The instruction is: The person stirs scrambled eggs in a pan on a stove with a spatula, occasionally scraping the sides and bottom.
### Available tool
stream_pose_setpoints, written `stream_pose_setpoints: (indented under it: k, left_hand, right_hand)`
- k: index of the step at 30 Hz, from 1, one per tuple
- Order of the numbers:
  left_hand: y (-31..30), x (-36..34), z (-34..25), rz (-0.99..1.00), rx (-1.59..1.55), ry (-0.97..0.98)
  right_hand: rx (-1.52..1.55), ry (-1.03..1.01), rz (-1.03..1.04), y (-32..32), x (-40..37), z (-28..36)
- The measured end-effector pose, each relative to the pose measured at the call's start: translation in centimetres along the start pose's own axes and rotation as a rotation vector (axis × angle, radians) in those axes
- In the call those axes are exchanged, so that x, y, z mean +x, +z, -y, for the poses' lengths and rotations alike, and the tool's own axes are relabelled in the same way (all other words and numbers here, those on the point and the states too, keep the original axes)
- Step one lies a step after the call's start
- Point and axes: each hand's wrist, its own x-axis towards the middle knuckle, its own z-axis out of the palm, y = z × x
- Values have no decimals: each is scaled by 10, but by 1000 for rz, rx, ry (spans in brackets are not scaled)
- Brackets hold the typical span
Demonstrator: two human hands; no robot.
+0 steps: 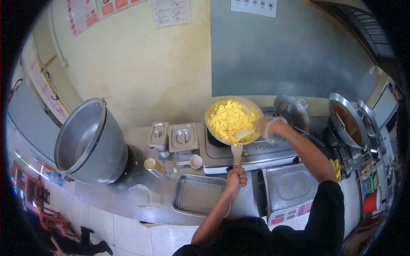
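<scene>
A frying pan full of scrambled eggs is over the left side of the stove. My left hand is wrapped around the pan's handle, which points back toward my body. In my right hand, covered by a clear plastic glove, is a pale spatula. Its blade touches the eggs at the pan's lower right edge. The spatula's grip is mostly hidden by the fingers, which are slightly blurred.
The stove holds a dark-stained wok. Further right sits a large pan of brown liquid. A scale, wire-mesh tray, plastic jug, can, lidded steel containers and big pot crowd the counter.
</scene>
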Motion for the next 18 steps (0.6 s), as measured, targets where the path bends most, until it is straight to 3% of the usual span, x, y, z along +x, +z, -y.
stream_pose_setpoints:
  k: [1,2,5,9,15,18]
  left_hand:
    - [3,2,6,-13,-2,15]
    - [6,4,10,-25,-2,35]
    - [10,9,20,-21,-20,59]
    - [10,12,27,1,-34,53]
    - [18,11,26,-21,-33,53]
    - [13,8,32,-24,-37,42]
  right_hand:
    - [-45,69,80,-12,-7,-3]
    - [3,77,-59,-19,-13,-10]
    - [-143,111,-104,-37,-28,-13]
    - [-5,-25,-43,15,19,-46]
    - [101,-124,88,2,21,13]
    - [218,-9,46,23,57,43]
